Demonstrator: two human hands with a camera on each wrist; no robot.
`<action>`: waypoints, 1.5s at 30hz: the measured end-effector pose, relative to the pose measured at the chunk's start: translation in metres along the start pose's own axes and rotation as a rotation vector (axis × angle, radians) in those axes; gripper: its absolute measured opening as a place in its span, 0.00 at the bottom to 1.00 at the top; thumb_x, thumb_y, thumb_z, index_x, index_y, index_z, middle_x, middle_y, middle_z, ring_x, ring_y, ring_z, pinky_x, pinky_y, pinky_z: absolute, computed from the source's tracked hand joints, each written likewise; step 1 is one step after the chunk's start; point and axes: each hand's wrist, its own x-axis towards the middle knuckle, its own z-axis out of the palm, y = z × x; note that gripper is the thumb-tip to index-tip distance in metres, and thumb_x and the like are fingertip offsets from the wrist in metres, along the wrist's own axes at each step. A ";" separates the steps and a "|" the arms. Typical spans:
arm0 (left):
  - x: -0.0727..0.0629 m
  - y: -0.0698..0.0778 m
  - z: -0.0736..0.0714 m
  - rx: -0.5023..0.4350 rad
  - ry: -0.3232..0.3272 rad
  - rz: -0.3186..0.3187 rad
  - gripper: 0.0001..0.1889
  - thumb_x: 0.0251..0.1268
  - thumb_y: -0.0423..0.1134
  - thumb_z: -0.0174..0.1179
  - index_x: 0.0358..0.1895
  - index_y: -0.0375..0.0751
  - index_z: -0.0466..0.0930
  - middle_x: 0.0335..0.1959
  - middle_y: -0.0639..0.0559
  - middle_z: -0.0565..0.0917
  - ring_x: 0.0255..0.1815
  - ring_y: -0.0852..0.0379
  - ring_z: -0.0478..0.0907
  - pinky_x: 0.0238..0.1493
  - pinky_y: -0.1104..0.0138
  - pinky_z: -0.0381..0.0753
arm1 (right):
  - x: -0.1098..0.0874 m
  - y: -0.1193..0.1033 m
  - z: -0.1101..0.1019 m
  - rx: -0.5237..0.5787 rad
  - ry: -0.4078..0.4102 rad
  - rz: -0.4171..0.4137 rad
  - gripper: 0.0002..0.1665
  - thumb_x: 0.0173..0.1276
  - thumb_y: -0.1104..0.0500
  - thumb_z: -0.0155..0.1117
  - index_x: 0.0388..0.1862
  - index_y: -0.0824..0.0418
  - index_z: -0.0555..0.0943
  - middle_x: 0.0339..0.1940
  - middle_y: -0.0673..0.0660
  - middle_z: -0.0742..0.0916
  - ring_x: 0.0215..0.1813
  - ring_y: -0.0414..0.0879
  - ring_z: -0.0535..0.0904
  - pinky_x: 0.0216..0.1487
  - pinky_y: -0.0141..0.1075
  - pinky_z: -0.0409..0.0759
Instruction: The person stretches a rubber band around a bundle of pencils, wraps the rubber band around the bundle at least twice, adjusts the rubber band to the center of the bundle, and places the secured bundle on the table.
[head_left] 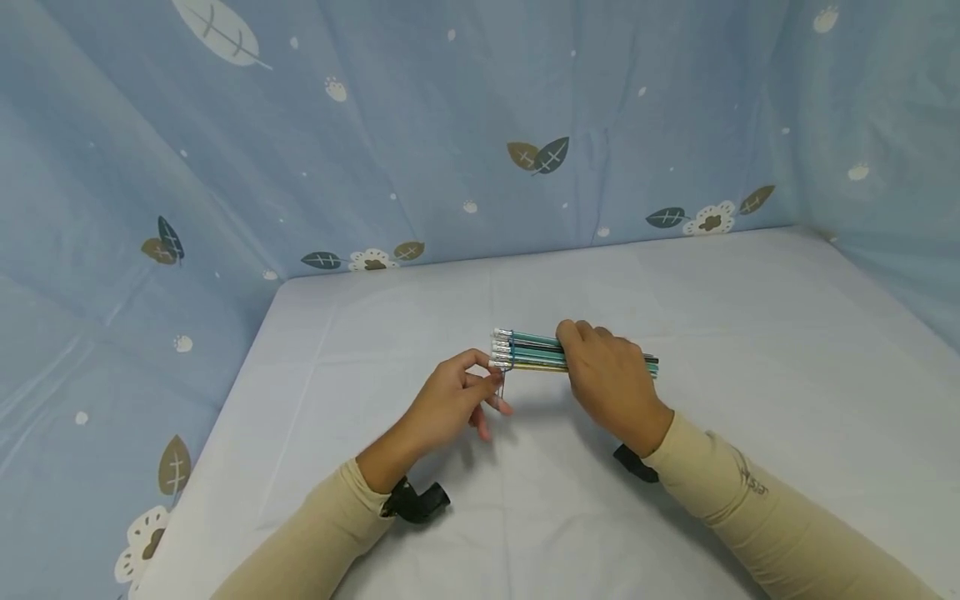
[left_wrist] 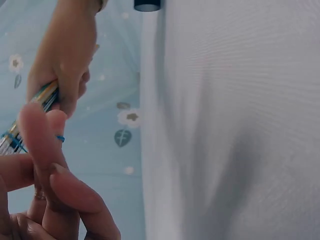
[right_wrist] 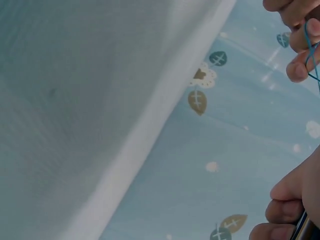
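My right hand [head_left: 611, 385] grips a bundle of pencils [head_left: 538, 353], mostly green with a yellow one and dark ones, held above the white surface. Their eraser ends point left, toward my left hand [head_left: 448, 400]. Around the bundle near those ends runs a blue rubber band [head_left: 512, 348]. A loop of the band [right_wrist: 308, 46] stretches out to my left hand, whose thumb and fingers pinch it. In the left wrist view my fingers cover part of the pencils [left_wrist: 47, 95]. My right palm hides the bundle's middle; the far ends stick out beyond it.
A white sheet-covered table [head_left: 360, 333] lies under both hands. Blue patterned cloth [head_left: 450, 108] with leaves and flowers hangs behind and at the sides. Black camera mounts [head_left: 418, 502] sit on both wrists, below the beige sleeves [head_left: 330, 529].
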 end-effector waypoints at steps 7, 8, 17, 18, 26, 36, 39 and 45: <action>0.000 0.005 -0.011 -0.013 0.015 -0.031 0.08 0.79 0.39 0.49 0.52 0.42 0.71 0.26 0.46 0.89 0.09 0.53 0.75 0.22 0.61 0.75 | -0.001 0.000 0.002 0.019 0.000 -0.045 0.15 0.62 0.73 0.66 0.33 0.62 0.68 0.19 0.54 0.74 0.17 0.44 0.68 0.16 0.35 0.71; 0.000 0.007 -0.012 -0.014 0.015 -0.030 0.08 0.79 0.39 0.49 0.52 0.42 0.72 0.25 0.46 0.88 0.09 0.54 0.74 0.22 0.60 0.75 | -0.001 0.000 0.003 0.018 -0.007 -0.048 0.15 0.62 0.72 0.67 0.33 0.62 0.69 0.19 0.54 0.74 0.17 0.44 0.68 0.17 0.35 0.71; -0.004 0.014 -0.021 -0.028 0.011 -0.015 0.09 0.80 0.40 0.50 0.54 0.40 0.72 0.17 0.49 0.82 0.08 0.56 0.72 0.18 0.61 0.75 | -0.003 -0.002 0.004 0.015 -0.095 -0.096 0.15 0.64 0.70 0.67 0.31 0.61 0.68 0.18 0.53 0.71 0.18 0.43 0.64 0.16 0.32 0.65; -0.004 0.014 -0.022 -0.031 0.006 -0.014 0.09 0.80 0.39 0.50 0.54 0.40 0.72 0.17 0.49 0.81 0.08 0.56 0.72 0.18 0.61 0.75 | -0.003 -0.002 0.004 0.014 -0.100 -0.099 0.15 0.64 0.70 0.67 0.31 0.60 0.68 0.18 0.52 0.71 0.18 0.43 0.64 0.16 0.31 0.64; -0.003 0.012 -0.026 -0.044 -0.033 -0.009 0.12 0.80 0.39 0.48 0.56 0.35 0.70 0.17 0.51 0.81 0.09 0.57 0.73 0.20 0.64 0.76 | -0.003 -0.002 0.003 0.013 -0.115 -0.150 0.16 0.61 0.69 0.70 0.34 0.57 0.71 0.19 0.51 0.72 0.19 0.44 0.68 0.17 0.32 0.65; -0.004 0.012 -0.029 0.008 -0.060 -0.032 0.13 0.80 0.43 0.50 0.55 0.38 0.71 0.17 0.50 0.81 0.08 0.54 0.72 0.21 0.61 0.74 | -0.004 0.000 0.002 -0.002 -0.147 -0.177 0.17 0.60 0.68 0.73 0.37 0.55 0.73 0.20 0.53 0.75 0.20 0.46 0.71 0.18 0.33 0.68; -0.004 0.012 -0.028 0.042 -0.048 -0.045 0.13 0.79 0.43 0.51 0.54 0.38 0.72 0.17 0.50 0.81 0.08 0.50 0.71 0.19 0.60 0.71 | -0.005 -0.001 0.002 0.001 -0.153 -0.179 0.18 0.59 0.68 0.74 0.37 0.55 0.73 0.20 0.53 0.76 0.20 0.46 0.70 0.19 0.34 0.69; -0.003 0.011 -0.024 0.080 0.007 -0.069 0.10 0.79 0.43 0.51 0.52 0.42 0.74 0.18 0.48 0.83 0.08 0.44 0.68 0.17 0.62 0.69 | -0.008 -0.004 0.002 -0.025 -0.123 -0.178 0.18 0.58 0.68 0.74 0.36 0.56 0.73 0.20 0.54 0.76 0.18 0.46 0.69 0.16 0.33 0.65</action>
